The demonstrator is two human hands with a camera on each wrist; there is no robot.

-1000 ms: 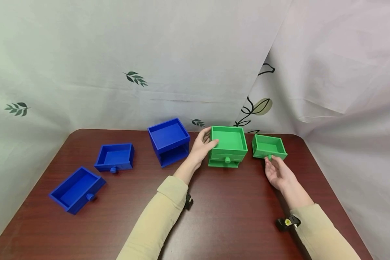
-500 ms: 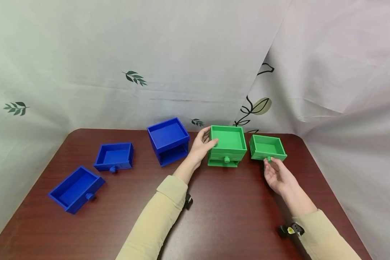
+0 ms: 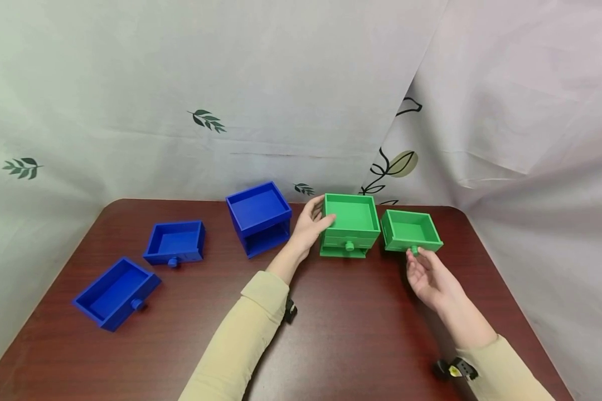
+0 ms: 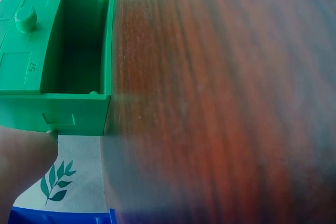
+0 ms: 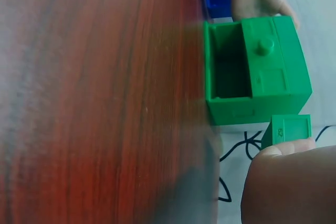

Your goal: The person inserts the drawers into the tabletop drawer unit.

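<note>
My left hand holds the green cabinet by its left side, the thumb over the top rim. The cabinet stands upright; its upper drawer front with a round knob is in place. Below that, the lower slot is an open hollow. Just right of the cabinet, my right hand pinches the knob of a loose green drawer. This drawer is upright and bare inside. In the right wrist view the drawer is raised, about level with the cabinet's upper part. My left fingertips are partly hidden behind the cabinet.
A blue cabinet with an open front stands left of my left hand. Two loose blue drawers lie farther left, one nearer the back and one nearer the front. A white patterned curtain hangs behind the brown table.
My right hand has brought the green drawer slightly left and toward me, narrowing the gap to the green cabinet. My left hand and the cabinet stay in place.
</note>
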